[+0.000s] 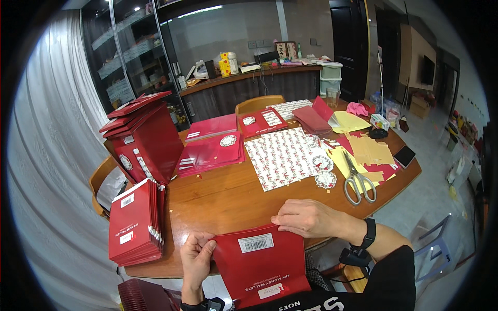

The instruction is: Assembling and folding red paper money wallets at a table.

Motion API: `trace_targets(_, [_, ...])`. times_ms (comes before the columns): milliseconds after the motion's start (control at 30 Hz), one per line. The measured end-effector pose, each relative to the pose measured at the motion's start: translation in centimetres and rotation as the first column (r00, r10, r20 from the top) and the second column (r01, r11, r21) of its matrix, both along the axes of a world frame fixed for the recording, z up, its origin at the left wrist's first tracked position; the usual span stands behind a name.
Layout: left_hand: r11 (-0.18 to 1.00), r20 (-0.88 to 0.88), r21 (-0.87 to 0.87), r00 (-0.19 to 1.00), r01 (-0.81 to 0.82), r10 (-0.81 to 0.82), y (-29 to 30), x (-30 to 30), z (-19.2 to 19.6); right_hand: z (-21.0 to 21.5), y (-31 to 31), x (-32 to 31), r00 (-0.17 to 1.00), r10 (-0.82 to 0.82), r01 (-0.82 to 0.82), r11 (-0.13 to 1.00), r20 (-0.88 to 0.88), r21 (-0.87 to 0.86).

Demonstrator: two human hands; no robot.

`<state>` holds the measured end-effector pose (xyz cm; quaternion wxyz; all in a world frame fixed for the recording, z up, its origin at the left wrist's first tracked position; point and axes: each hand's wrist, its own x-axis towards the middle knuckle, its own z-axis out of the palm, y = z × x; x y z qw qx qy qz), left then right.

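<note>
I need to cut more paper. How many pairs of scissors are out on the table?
1: the scissors lie on the table's right side, on yellow paper scraps. Others may be hidden under the papers.

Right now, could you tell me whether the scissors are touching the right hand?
Apart: the head view shows bare table between the scissors and the right hand.

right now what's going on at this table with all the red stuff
A person sits at a round wooden table holding a flat red packet at its near edge. The left hand grips the packet's left edge, and the right hand presses on its top right corner. A stack of similar red packets lies to the left, with more red boxes behind it. Further out lie a patterned sheet, scissors, and yellow paper scraps.
</note>
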<state>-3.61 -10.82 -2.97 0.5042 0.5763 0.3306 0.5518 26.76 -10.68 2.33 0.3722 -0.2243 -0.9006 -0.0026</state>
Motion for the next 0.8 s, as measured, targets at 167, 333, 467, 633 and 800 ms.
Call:
trace_targets(167, [0.999,-0.059,0.024,0.998,-0.035,0.036,0.2,0.0,-0.2,-0.5,0.5,0.3,0.999,0.021,-0.02,1.0,-0.027,0.009])
trace_targets(333, [0.996,-0.035,0.059,0.997,-0.061,0.063,0.5,1.1,1.0,-0.4,1.4,0.7,0.998,0.019,-0.019,1.0,-0.064,0.005])
trace_targets(467, [0.989,0.036,0.098,0.994,-0.107,0.104,2.2,1.9,3.1,1.1,3.3,1.2,0.994,-0.002,0.0,1.0,-0.112,-0.018])
trace_targets(633, [0.99,0.101,0.093,0.99,-0.108,0.098,3.9,3.2,7.1,3.6,4.9,1.5,0.958,-0.153,0.078,0.952,-0.241,-0.295])
trace_targets(800, [0.979,0.132,0.144,0.983,-0.144,0.126,5.3,3.1,8.2,3.6,6.4,1.2,0.937,-0.136,0.036,0.954,-0.323,-0.299])
